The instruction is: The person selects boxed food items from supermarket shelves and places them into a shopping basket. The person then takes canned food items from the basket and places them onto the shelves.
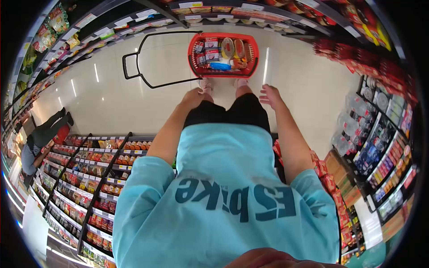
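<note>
One loaded basket (223, 74) on the floor, right at the person's feet (241, 82). Left hand (193, 97) hangs on the handle (178, 83) side, fingers curled; can't tell from here if it has hold of anything. Right hand (271, 96) hangs free, fingers loosely spread, nothing in it. Basket sits ahead of both, roughly between them, touching neither.

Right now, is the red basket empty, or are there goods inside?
It is not empty: small packs, two oval packages and a blue item show inside the red basket.
</note>
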{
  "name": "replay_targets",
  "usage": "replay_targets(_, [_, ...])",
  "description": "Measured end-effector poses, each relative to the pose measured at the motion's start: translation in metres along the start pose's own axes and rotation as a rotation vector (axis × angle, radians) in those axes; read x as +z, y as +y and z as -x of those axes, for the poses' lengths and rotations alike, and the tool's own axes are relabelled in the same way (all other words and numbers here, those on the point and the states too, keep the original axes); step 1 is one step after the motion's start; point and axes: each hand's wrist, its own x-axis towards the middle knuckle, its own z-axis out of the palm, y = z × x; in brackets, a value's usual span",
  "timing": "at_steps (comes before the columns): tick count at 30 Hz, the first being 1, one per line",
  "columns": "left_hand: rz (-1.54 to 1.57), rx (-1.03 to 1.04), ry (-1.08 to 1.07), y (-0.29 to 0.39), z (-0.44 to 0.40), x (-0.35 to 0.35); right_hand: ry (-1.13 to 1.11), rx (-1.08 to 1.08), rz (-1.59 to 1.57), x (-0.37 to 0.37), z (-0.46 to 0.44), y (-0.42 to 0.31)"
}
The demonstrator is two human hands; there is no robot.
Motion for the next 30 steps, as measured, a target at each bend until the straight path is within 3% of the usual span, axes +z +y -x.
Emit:
replay_targets(5, [0.055, -0.047, -0.041, -0.039, -0.054, 0.036, 0.076, 0.052, 0.112, 0.026, -0.066, 0.012])
replay_targets(7, [0.098, -0.103, -0.093, -0.04, -0.075, 0.05, 0.006, 0.086, 0.175, 0.028, -0.116, 0.025])
replay_targets(10, [-0.009, -0.009, -0.055, -0.042, -0.113, 0.072, -0.015, 0.111, 0.145, 0.031, -0.185, 0.039])
replay_targets(14, [0.027, 0.091, -0.086, -0.094, -0.169, 0.151, -0.009, 0.149, -0.149, 0.047, -0.232, 0.03])
replay_targets(16, [0.215, -0.127, -0.122, -0.06, -0.174, 0.14, -0.006, 0.174, -0.234, 0.053, -0.245, 0.024])
replay_targets(23, [0.445, -0.162, -0.243, -0.063, -0.206, 0.169, 0.055, 0.301, -0.595, 0.071, -0.31, 0.015])
replay_targets(25, [0.428, -0.224, -0.253, -0.061, -0.209, 0.167, -0.016, 0.212, -0.64, 0.074, -0.317, 0.014])
replay_targets(30, [0.663, -0.295, -0.236, -0.072, -0.22, 0.179, -0.075, 0.268, -0.85, 0.08, -0.357, 0.014])
